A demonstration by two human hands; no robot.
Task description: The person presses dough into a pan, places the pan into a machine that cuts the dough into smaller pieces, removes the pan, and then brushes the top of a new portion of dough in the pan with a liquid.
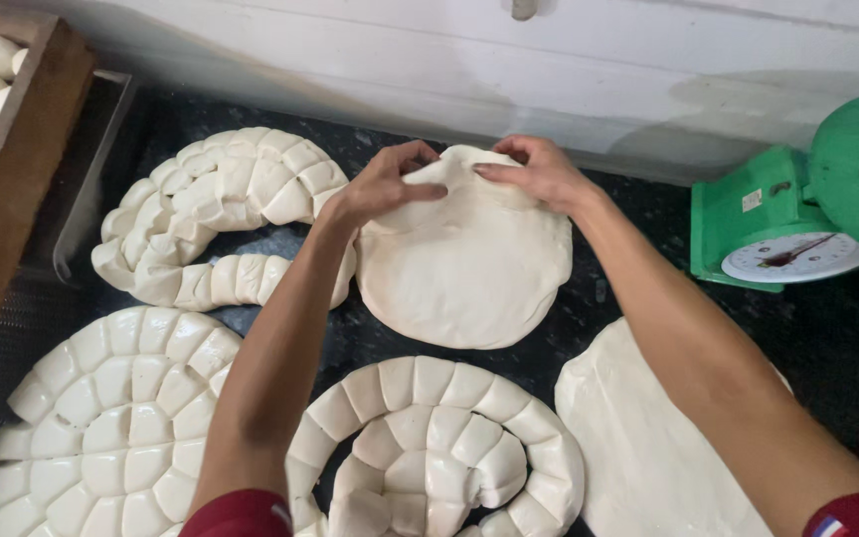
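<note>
Dough round (464, 268) in both hands' grip

Smooth, pale round slab of dough (464, 268) flat on the dark counter, far edge lifted and folded

head view | looks steeply down, toward wall (549, 60) | close over counter (628, 298)
</note>
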